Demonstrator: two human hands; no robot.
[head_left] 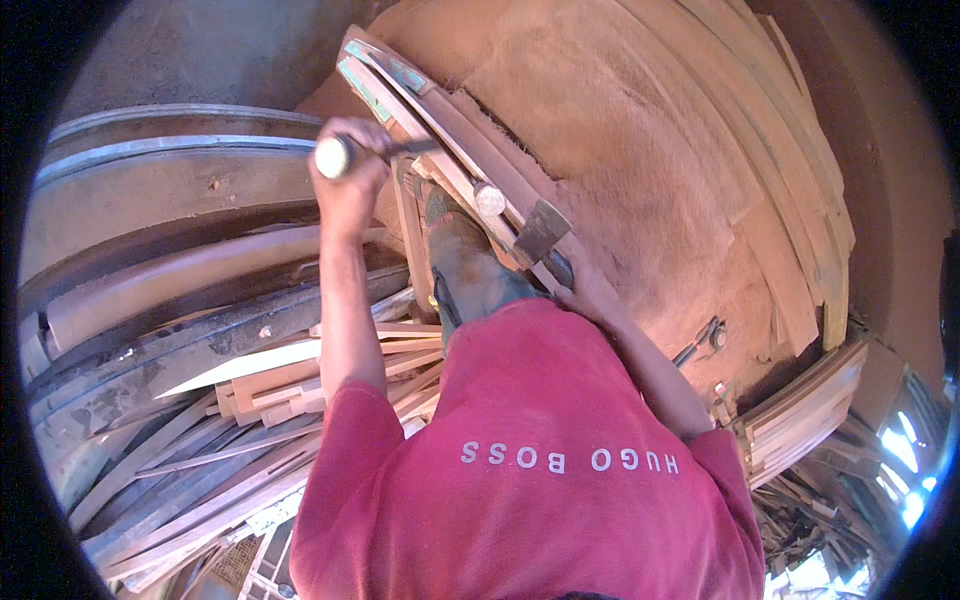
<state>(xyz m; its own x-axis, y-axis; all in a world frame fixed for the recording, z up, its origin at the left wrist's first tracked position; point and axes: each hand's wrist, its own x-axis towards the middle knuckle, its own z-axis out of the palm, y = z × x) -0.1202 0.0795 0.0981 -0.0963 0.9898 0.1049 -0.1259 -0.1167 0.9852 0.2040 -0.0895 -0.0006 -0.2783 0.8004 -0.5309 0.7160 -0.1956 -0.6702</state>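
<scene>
So here's where I'm at with this wooden frame. It's lying tilted across the big sawdust-covered slab, and I'm leaning right over it, red shirt filling half the view. My foot in the dusty shoe is planted against the frame's lower part to pin it.

Left hand is clenched tight around a tool handle. You can see the pale round butt end sticking out of my fist, and the dark shaft runs from there toward the frame's edge. Could be a chisel or a screwdriver, hard to tell from this angle since the tip is lost against the wood.

Right hand is mostly tucked under my own shoulder. It sits right at the hammer, whose dark head lies on the frame rail just below a round wooden knob, and it looks wrapped on the handle, but honestly I can't tell for sure how closed it is.

Progress-wise, I'd say it's somewhere in the middle. The frame is all in one piece, rails joined, nothing split off that I can see. So whatever prying or cutting goes on at that joint looks barely started.

Left of me is a heap of loose slats and offcuts, plus long curved boards. More stacked planks on my right.
</scene>
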